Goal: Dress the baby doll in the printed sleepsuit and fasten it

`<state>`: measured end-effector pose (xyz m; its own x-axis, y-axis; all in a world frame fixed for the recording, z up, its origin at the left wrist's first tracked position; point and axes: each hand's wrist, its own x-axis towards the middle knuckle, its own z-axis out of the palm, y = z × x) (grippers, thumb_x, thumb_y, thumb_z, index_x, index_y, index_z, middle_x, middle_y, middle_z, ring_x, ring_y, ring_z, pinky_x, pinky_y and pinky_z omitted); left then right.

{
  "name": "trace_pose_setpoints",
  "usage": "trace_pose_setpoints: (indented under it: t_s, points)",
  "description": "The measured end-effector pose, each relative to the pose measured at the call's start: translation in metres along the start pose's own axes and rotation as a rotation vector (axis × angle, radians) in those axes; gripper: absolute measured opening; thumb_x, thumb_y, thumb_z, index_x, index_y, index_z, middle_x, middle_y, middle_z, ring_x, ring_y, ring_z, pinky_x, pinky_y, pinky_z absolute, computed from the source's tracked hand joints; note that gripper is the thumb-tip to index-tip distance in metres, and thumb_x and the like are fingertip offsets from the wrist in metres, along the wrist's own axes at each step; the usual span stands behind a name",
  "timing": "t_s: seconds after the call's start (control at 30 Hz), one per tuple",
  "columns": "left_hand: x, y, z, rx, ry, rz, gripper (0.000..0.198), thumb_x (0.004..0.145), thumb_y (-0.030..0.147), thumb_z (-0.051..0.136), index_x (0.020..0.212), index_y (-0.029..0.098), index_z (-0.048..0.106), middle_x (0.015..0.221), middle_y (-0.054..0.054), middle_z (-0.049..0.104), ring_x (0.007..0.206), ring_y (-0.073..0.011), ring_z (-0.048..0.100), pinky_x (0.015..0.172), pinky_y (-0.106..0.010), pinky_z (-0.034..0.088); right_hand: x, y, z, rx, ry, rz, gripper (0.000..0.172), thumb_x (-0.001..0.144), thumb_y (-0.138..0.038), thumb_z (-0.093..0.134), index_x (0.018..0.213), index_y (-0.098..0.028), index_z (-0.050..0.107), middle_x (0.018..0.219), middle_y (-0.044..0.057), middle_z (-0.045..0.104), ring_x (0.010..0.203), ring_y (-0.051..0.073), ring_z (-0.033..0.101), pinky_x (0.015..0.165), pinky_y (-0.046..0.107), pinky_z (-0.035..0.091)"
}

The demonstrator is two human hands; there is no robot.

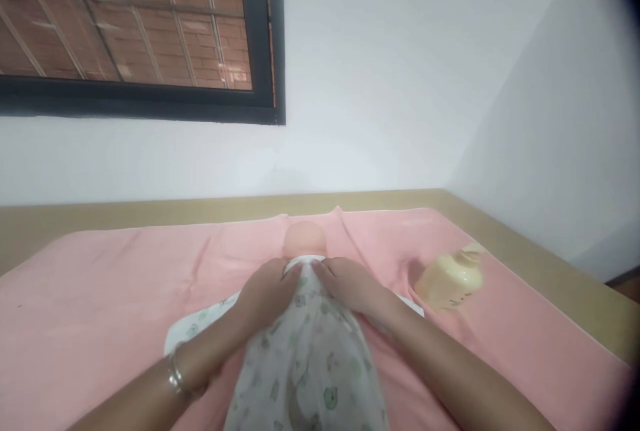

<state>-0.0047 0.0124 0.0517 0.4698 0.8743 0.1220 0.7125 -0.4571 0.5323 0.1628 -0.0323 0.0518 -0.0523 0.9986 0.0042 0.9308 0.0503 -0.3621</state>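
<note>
A white baby garment (310, 351) with small green and grey prints spreads from the middle toward me, its sleeves reaching out left and right. My left hand (270, 291) is closed on the left side of its neckline, thumb on top. On the neckline's right side, my right hand (350, 284) pinches the cloth in the same way. Just beyond the neckline shows a smooth, rounded, skin-coloured form (305, 239), like the top of a doll's head. The garment covers whatever lies below it. A silver bracelet (175, 372) circles my left wrist.
A pink cloth (110, 284) covers most of the wooden-coloured surface (540, 264). To the right, a pale yellow bottle (450, 279) lies tilted on the cloth. White walls (380, 71) rise behind, with a dark-framed, barred window (125, 24) at upper left.
</note>
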Motion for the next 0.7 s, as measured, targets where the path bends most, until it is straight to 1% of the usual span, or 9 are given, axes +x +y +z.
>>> trace_pose_setpoints:
  t_s: [0.03,0.07,0.13,0.17,0.27,0.3,0.43,0.57,0.7]
  points:
    - [0.0,0.0,0.0,0.01,-0.022,-0.011,0.046,0.09,0.046,0.026,0.072,0.019,0.059,0.075,-0.006,0.064,0.068,-0.0209,0.056,0.062,-0.031,0.039,0.0,0.002,-0.001,0.002,0.004,-0.012,0.065,0.095,-0.048,0.007,0.084,-0.016,0.061,0.08,0.008,0.064,0.073,0.018,0.057,0.065,0.029,0.035]
    - [-0.001,0.001,0.0,0.021,-0.013,0.018,0.046,0.09,0.047,0.027,0.073,0.019,0.059,0.075,-0.006,0.063,0.069,-0.0208,0.056,0.062,-0.031,0.039,0.001,0.004,-0.001,-0.016,0.027,-0.037,0.064,0.095,-0.049,0.008,0.084,-0.017,0.062,0.08,0.008,0.064,0.073,0.018,0.057,0.066,0.029,0.034]
    - [-0.002,0.001,-0.001,0.027,0.044,0.117,0.041,0.089,0.048,0.031,0.08,0.019,0.059,0.083,-0.007,0.064,0.075,-0.021,0.056,0.067,-0.032,0.04,0.002,0.009,-0.001,-0.049,0.069,-0.075,0.06,0.095,-0.049,0.012,0.085,-0.017,0.062,0.083,0.009,0.064,0.075,0.019,0.056,0.067,0.029,0.033]
    - [-0.003,0.001,-0.001,0.021,0.057,0.136,0.039,0.089,0.047,0.032,0.083,0.019,0.059,0.086,-0.007,0.064,0.078,-0.0211,0.057,0.069,-0.032,0.04,0.003,0.012,-0.001,-0.03,0.054,-0.065,0.06,0.095,-0.049,0.013,0.085,-0.017,0.062,0.084,0.009,0.064,0.076,0.019,0.057,0.066,0.028,0.033]
    - [-0.003,0.0,-0.005,0.019,-0.002,0.021,0.044,0.091,0.044,0.026,0.08,0.018,0.06,0.082,-0.008,0.065,0.074,-0.0213,0.058,0.066,-0.032,0.041,0.007,0.019,-0.002,0.096,-0.063,0.03,0.067,0.095,-0.052,0.008,0.08,-0.016,0.063,0.08,0.009,0.065,0.072,0.018,0.057,0.063,0.027,0.034]
    - [-0.003,-0.001,-0.006,0.024,-0.015,0.012,0.045,0.091,0.043,0.025,0.079,0.018,0.06,0.08,-0.008,0.065,0.073,-0.0216,0.058,0.065,-0.033,0.041,0.007,0.02,-0.002,0.123,-0.07,0.039,0.068,0.094,-0.052,0.007,0.078,-0.016,0.063,0.08,0.009,0.065,0.071,0.018,0.057,0.062,0.026,0.035]
    - [0.0,0.0,-0.008,-0.047,-0.004,0.19,0.04,0.09,0.045,0.029,0.079,0.02,0.058,0.087,-0.006,0.064,0.081,-0.0202,0.056,0.072,-0.031,0.041,0.003,0.014,-0.005,0.117,0.027,-0.056,0.064,0.095,-0.052,0.011,0.084,-0.017,0.063,0.084,0.007,0.065,0.075,0.018,0.057,0.066,0.026,0.034]
    - [0.0,0.0,-0.004,-0.099,0.03,0.017,0.041,0.091,0.044,0.026,0.079,0.02,0.057,0.082,-0.005,0.063,0.074,-0.0192,0.056,0.065,-0.03,0.04,-0.003,0.004,-0.008,0.107,0.014,-0.034,0.062,0.095,-0.051,0.01,0.086,-0.017,0.062,0.084,0.007,0.064,0.075,0.017,0.056,0.066,0.026,0.033]
    - [-0.006,-0.001,-0.005,-0.081,0.058,0.117,0.039,0.09,0.047,0.031,0.078,0.02,0.057,0.082,-0.004,0.063,0.075,-0.0181,0.055,0.067,-0.029,0.039,-0.004,0.001,-0.007,-0.024,0.084,-0.085,0.059,0.095,-0.051,0.013,0.082,-0.017,0.059,0.082,0.007,0.063,0.074,0.017,0.055,0.065,0.027,0.031]
